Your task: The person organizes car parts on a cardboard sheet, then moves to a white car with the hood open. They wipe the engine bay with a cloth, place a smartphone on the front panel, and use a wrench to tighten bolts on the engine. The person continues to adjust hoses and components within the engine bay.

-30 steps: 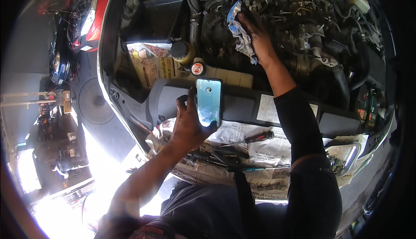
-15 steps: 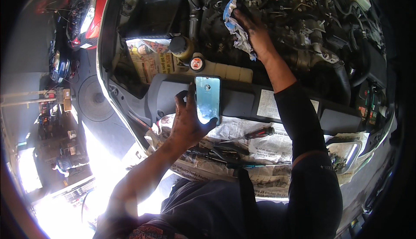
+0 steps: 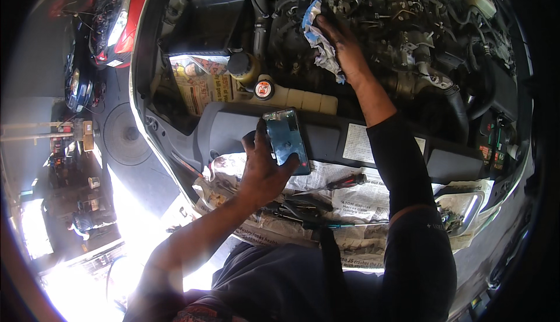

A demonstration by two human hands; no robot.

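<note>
My left hand point(image 3: 265, 167) is closed on the edges of a smartphone point(image 3: 286, 141), tilted over the dark front panel point(image 3: 233, 126) of an engine bay. Its screen is dim and bluish. Farther off, my right hand point(image 3: 350, 53) grips a crumpled sheet of paper point(image 3: 322, 45), white with blue patches, above the dark engine point(image 3: 396, 48). What lies directly under that hand is hidden. Between the two hands sits a pale reservoir point(image 3: 303, 98) with a round cap point(image 3: 264, 89).
Spread newspaper point(image 3: 364, 202) covers the near edge, with a red-handled screwdriver point(image 3: 348, 181) and several dark tools point(image 3: 297, 208) on it. A metal tray point(image 3: 464, 205) of small parts stands at right. A yellowish bottle point(image 3: 245, 68) is at left. Beyond it stands a red car point(image 3: 131, 21).
The phone has tilted and shifted slightly right and nearer to me, and its screen has gone from bright to darker. My right hand has barely moved with the paper.
</note>
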